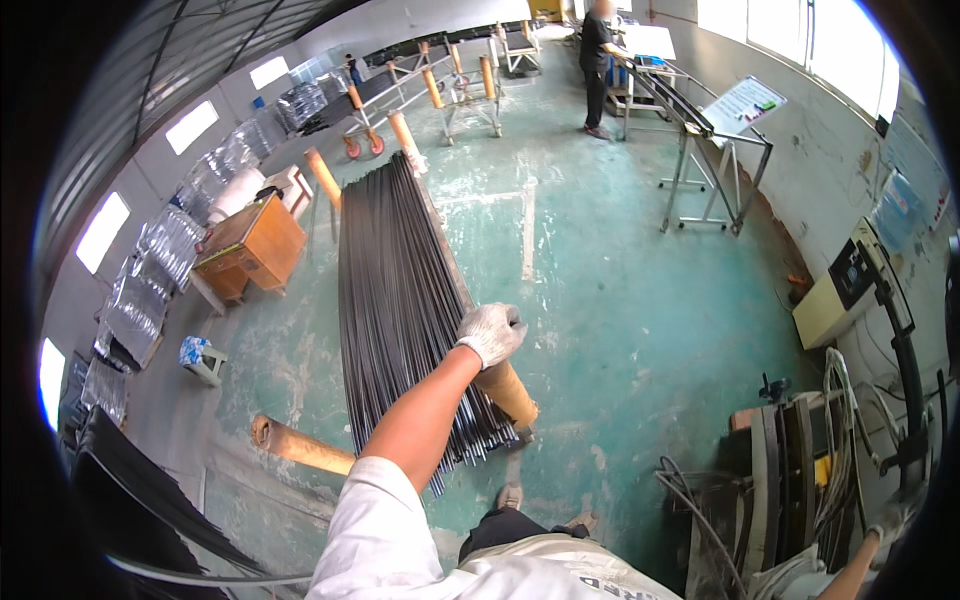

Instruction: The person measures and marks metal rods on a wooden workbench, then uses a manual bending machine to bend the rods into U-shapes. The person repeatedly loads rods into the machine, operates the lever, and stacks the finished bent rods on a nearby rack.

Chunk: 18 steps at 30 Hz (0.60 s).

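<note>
My left hand [492, 335], in a white knit glove, is closed at the upper end of a brown tube-covered post [508, 392]. It hides that end, so I cannot make out what is inside the fingers. Beside it, a long stack of thin dark strips [390, 290] stretches away between upright posts. At the far lower right, my right hand [888, 522], also gloved, is near the machine arm [912, 445]. Its fingers are dim and partly lost at the picture's rim.
A wooden desk [255, 250] and a small stool [203, 360] stand left. Dark sheets [140, 490] lie lower left. Cables [840, 440] and a cream machine box [840, 290] are at right. Farther off, a person [597, 70] stands by a metal frame rack [700, 150]; wheeled carts [460, 95] stand behind.
</note>
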Available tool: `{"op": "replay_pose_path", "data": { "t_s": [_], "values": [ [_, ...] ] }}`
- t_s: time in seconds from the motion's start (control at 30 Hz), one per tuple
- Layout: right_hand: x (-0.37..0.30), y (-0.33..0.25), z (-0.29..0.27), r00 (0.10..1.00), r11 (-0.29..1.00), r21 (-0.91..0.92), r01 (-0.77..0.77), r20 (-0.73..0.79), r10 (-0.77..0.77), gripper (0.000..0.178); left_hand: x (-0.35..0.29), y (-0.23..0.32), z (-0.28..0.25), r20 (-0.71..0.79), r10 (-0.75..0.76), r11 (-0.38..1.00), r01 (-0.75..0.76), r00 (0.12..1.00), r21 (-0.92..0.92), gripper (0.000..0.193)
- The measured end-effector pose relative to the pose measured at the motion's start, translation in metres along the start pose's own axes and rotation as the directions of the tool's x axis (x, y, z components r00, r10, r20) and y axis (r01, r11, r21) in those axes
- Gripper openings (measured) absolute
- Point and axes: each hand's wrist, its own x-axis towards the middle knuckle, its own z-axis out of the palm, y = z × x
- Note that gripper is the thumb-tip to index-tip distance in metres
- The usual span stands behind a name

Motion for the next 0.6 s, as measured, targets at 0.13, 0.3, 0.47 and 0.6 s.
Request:
{"op": "replay_pose_path", "data": {
  "t_s": [0.13,0.3,0.47,0.6],
  "values": [
    [-0.099,-0.056,-0.017,0.905,0.972,0.012,-0.236,0.368,0.215,0.028,-0.06,-0.001,-0.06,0.027,0.013,0.987,-0.009,1.0,-0.159,0.028],
    [-0.365,0.011,-0.026,0.648,0.914,-0.217,0.343,0.759,-0.063,0.029,-0.083,-0.114,-0.053,-0.084,0.183,0.879,-0.201,0.98,-0.433,0.025],
    [-0.545,-0.193,-0.138,0.275,0.854,0.043,-0.518,0.954,0.119,0.031,-0.174,-0.277,-0.121,-0.107,-0.007,0.967,-0.021,0.994,-0.252,0.025],
    [-0.55,-0.314,-0.222,-0.007,0.882,0.202,-0.425,0.974,-0.226,0.034,-0.248,-0.39,-0.175,-0.14,-0.349,0.935,0.336,0.927,-0.111,0.026]
  ]
}}
